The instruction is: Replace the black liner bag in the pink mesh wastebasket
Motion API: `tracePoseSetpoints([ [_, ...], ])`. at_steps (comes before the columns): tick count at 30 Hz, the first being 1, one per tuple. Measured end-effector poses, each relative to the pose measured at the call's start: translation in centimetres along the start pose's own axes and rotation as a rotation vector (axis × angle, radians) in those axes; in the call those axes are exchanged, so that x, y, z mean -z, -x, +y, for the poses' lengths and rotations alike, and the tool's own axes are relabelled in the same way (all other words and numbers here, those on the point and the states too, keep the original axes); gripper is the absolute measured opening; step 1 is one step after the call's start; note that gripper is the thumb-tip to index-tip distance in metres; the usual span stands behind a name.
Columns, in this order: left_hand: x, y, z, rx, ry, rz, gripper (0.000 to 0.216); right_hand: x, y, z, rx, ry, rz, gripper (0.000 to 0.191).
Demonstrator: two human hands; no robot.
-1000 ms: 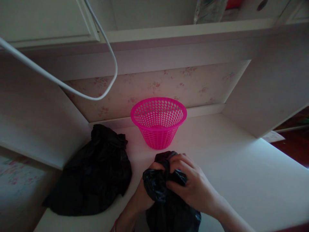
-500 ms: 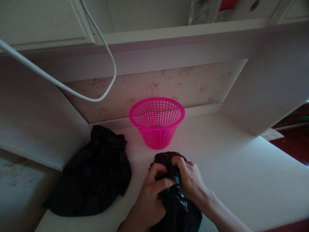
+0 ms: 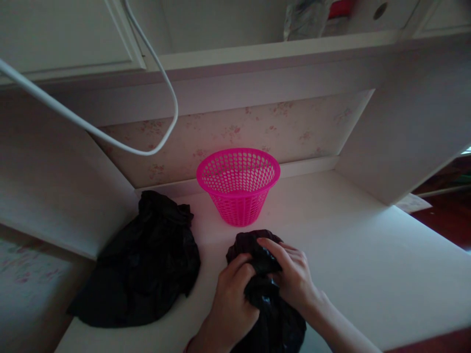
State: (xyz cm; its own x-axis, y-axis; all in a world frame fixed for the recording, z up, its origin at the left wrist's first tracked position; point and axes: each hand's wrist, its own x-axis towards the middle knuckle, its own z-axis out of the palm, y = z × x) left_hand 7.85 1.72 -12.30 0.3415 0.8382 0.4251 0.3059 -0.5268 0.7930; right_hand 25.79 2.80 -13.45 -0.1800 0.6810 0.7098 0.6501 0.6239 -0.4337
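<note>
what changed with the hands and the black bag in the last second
The left hand came up from behind the black bag and now grips its near side. The right hand slid slightly right, still clutching the bunched top. The pink basket and the black heap stayed put.

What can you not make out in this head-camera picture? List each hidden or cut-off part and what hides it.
Head view, black bag: the bottom edge cuts off its lower part; the left hand and right hand cover its bunched top.
Head view, pink basket: its near wall hides its floor.
Head view, dark heap: too dim to count pieces.
Head view, shelf items: blurred and cut off by the top edge.
</note>
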Motion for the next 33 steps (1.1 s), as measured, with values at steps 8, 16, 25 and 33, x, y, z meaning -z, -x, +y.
tracePoseSetpoints([
  [8, 0.7, 0.1, -0.3, -0.225, -0.125, 0.21, 0.019, 1.9, 0.5, -0.9, -0.456, -0.596, -0.15, 0.062],
  [16, 0.6, 0.1, -0.4, -0.385, -0.087, 0.029, 0.021, 2.6, -1.7, -1.2, -0.781, -0.905, -0.396, 0.046],
  [25, 2.1, 0.7, -1.3, -0.441, -0.528, 0.065, 0.04, 1.5, -2.4, -1.1, -1.005, -0.91, -0.109, 0.049],
  [33, 2.6, 0.7, 0.1, -0.659, -0.58, 0.058, 0.036, 1.6, -3.4, 1.7, -0.971, -0.659, 0.023, 0.053],
])
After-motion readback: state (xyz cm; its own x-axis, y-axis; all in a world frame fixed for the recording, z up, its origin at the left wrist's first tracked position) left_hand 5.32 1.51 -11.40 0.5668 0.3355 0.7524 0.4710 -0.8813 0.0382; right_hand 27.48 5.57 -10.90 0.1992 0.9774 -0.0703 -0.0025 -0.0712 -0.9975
